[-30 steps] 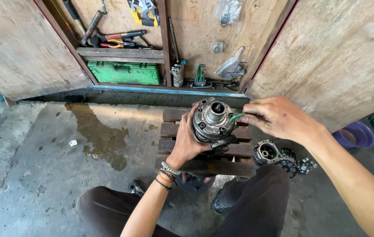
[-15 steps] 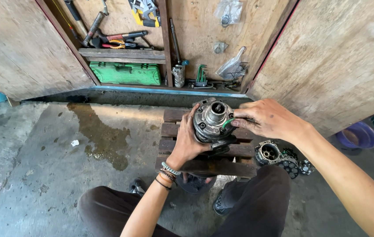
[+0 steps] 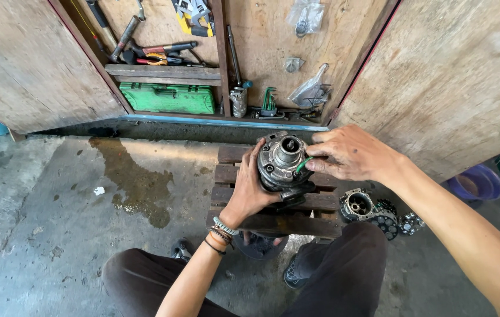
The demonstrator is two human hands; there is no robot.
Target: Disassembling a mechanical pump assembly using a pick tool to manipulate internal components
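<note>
The left hand (image 3: 248, 189) is wrapped around the side of a round metal housing (image 3: 282, 164), fingers curled behind it and thumb along its near flank, so the part stands steady with its open face and short centre shaft turned up toward the camera. It sits on a small wooden slat stool (image 3: 273, 199) between the person's knees, which brings the work up off the concrete floor (image 3: 56, 235) and gives it a firm seat while it is handled.

The right hand (image 3: 352, 155) comes in from the right with its fingertips pinched on a thin green ring (image 3: 304, 165) at the edge of the housing's face. The ring lies against the rim there; whether it is seated in a groove or only resting on it cannot be told. So both hands are closed — one gripping the body to brace it, the other nipping the small ring.

Just right of the stool, on the floor, lie a second open metal part (image 3: 358, 204) and a few dark toothed discs (image 3: 388, 222), close by but clear of the work. Behind, an open wooden cupboard holds a green case (image 3: 167, 98), a hammer (image 3: 122, 40), pliers and a set of hex keys (image 3: 268, 101) — all within arm's length of the seat. A wet stain (image 3: 135, 182) darkens the floor to the left.
</note>
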